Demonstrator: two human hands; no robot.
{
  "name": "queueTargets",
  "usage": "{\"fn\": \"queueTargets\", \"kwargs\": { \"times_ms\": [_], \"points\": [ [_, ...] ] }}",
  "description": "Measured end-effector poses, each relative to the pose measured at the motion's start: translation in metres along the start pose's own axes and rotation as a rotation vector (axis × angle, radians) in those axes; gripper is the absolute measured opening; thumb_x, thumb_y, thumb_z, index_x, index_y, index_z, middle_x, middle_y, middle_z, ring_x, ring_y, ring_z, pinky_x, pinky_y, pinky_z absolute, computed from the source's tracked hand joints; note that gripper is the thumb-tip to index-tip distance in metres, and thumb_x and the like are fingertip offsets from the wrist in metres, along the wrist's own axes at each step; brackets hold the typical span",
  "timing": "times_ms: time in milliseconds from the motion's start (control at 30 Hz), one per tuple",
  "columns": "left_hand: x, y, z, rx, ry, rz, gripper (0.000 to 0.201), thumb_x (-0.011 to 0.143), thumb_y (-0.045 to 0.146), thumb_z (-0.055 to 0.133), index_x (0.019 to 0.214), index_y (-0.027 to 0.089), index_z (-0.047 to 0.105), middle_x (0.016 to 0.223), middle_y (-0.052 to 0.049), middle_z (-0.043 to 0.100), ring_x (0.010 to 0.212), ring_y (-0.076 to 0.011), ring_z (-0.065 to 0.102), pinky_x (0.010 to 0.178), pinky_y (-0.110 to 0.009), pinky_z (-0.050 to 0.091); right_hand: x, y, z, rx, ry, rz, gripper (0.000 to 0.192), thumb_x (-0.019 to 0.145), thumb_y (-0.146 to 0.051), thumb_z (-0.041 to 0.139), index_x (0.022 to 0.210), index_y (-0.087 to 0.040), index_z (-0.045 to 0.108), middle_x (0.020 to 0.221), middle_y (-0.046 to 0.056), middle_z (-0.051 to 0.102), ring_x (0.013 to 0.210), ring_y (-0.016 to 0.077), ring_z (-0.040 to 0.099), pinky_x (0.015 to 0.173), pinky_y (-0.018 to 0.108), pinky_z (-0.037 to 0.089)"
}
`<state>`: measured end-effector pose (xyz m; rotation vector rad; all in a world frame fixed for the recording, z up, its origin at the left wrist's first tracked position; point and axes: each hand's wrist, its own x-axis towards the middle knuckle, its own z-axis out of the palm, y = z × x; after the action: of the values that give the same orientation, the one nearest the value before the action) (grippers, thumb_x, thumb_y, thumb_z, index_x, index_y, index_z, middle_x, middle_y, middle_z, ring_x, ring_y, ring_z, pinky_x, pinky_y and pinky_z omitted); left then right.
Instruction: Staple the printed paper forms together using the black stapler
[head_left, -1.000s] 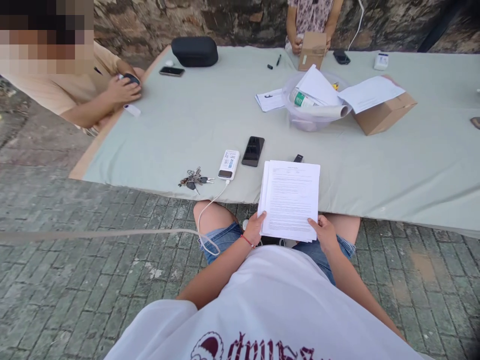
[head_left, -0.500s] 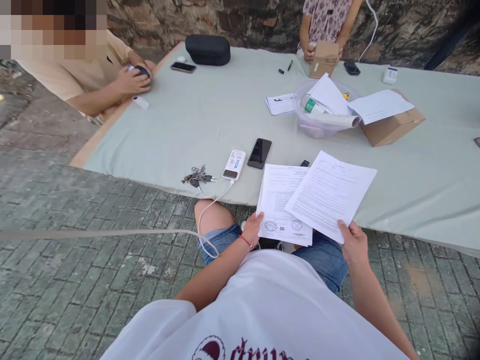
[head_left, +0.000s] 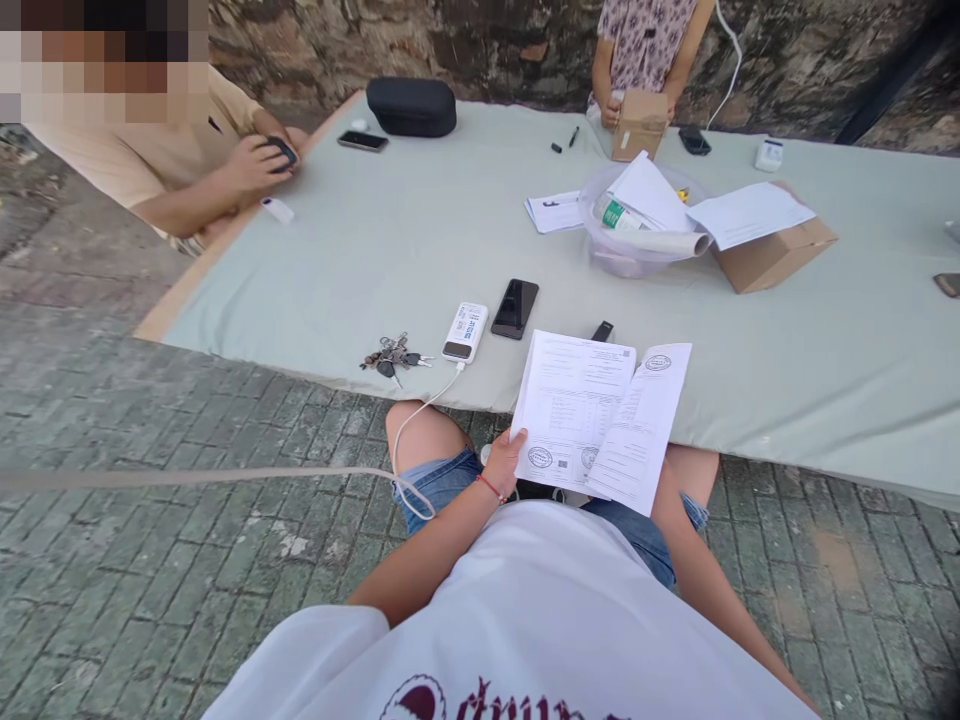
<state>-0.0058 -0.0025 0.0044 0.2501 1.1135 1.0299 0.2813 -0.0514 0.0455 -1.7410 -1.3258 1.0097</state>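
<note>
- Head view, our left hand: it pinches the near left corner of the stack of papers, thumb on top. The stack rises away from it over our lap, its far edge lying over the table edge.
- Head view, the loose sheet: it lies tilted over the stack's right side, its long axis running from near our lap up toward the table — it sits to the right of the left hand, so the right arm is the nearer one.
- Head view, our right hand: hidden behind the loose sheet, only the forearm showing below it — we cannot tell whether it grips or is open.
- Head view, around: a phone, a power bank and keys lie on the table just left of the papers, apart from them.
</note>
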Motion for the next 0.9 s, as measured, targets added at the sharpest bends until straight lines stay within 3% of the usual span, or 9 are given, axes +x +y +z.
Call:
{"fn": "queueTargets", "kwargs": {
  "times_ms": [133,267,367,467,567,633,767,900],
  "points": [
    [0.003,-0.002,0.003,-0.008,0.001,-0.023,0.055,0.067,0.046,0.094,0.106,0.012,0.073,0.106,-0.014,0.081,0.101,-0.0319,0.076,0.104,-0.052,0.055,0.002,-0.009,0.000,-0.091,-0.024,0.022,0.070,0.078,-0.059,0.072,0.135,-0.020,0.064,0.137,0.019,0.068,0.125,0.0436,0.064,0.101,0.058,0.056],
    [0.005,-0.005,0.003,-0.021,-0.015,-0.046,0.054,0.070,0.044,0.093,0.108,0.012,0.072,0.106,-0.016,0.080,0.105,-0.0339,0.075,0.105,-0.054,0.055,0.001,-0.019,-0.004,-0.215,-0.068,0.016,0.063,0.087,-0.054,0.063,0.139,-0.019,0.062,0.141,0.021,0.064,0.129,0.0433,0.061,0.102,0.057,0.055],
    [0.006,-0.008,0.002,-0.030,-0.016,-0.044,0.052,0.072,0.042,0.092,0.109,0.011,0.072,0.107,-0.017,0.080,0.109,-0.0346,0.074,0.106,-0.054,0.054,-0.001,-0.031,-0.005,-0.349,0.024,-0.077,0.058,0.093,-0.046,0.055,0.143,-0.016,0.057,0.138,0.022,0.063,0.122,0.0391,0.064,0.093,0.051,0.056],
    [0.006,-0.010,0.003,-0.040,0.006,-0.049,0.049,0.071,0.039,0.092,0.107,0.011,0.072,0.106,-0.016,0.080,0.108,-0.0343,0.075,0.107,-0.054,0.054,0.001,-0.047,-0.003,-0.547,0.092,-0.079,0.044,0.098,-0.036,0.044,0.134,-0.017,0.062,0.119,0.018,0.071,0.100,0.0316,0.068,0.077,0.040,0.054],
    [0.005,-0.009,0.006,-0.041,0.024,-0.047,0.043,0.074,0.037,0.090,0.105,0.012,0.073,0.106,-0.015,0.081,0.107,-0.0336,0.075,0.108,-0.053,0.054,0.007,-0.060,0.004,-0.795,-0.031,-0.053,0.033,0.099,-0.025,0.042,0.110,-0.016,0.071,0.094,0.015,0.074,0.079,0.0259,0.066,0.066,0.033,0.044],
    [0.004,-0.007,0.008,-0.044,0.030,-0.047,0.041,0.076,0.036,0.088,0.105,0.012,0.073,0.106,-0.016,0.081,0.108,-0.0335,0.075,0.109,-0.053,0.053,0.010,-0.066,0.010,-0.914,-0.131,-0.076,0.030,0.100,-0.022,0.042,0.101,-0.016,0.071,0.090,0.014,0.073,0.075,0.0239,0.065,0.063,0.031,0.038],
    [0.001,-0.004,0.010,-0.058,0.041,-0.063,0.038,0.077,0.033,0.086,0.105,0.012,0.073,0.102,-0.015,0.081,0.108,-0.0347,0.075,0.107,-0.053,0.055,0.007,-0.078,0.020,-1.014,-0.291,-0.245,0.030,0.102,-0.016,0.041,0.110,-0.019,0.070,0.101,0.011,0.074,0.082,0.0207,0.067,0.059,0.028,0.034],
    [0.000,-0.003,0.012,-0.072,0.065,-0.072,0.032,0.078,0.031,0.085,0.101,0.013,0.073,0.098,-0.014,0.081,0.104,-0.0347,0.075,0.103,-0.052,0.056,0.004,-0.092,0.025,-1.098,-0.544,-0.439,0.034,0.095,-0.008,0.050,0.121,-0.022,0.067,0.105,0.008,0.072,0.085,0.0200,0.066,0.059,0.027,0.034]
  ]
}}
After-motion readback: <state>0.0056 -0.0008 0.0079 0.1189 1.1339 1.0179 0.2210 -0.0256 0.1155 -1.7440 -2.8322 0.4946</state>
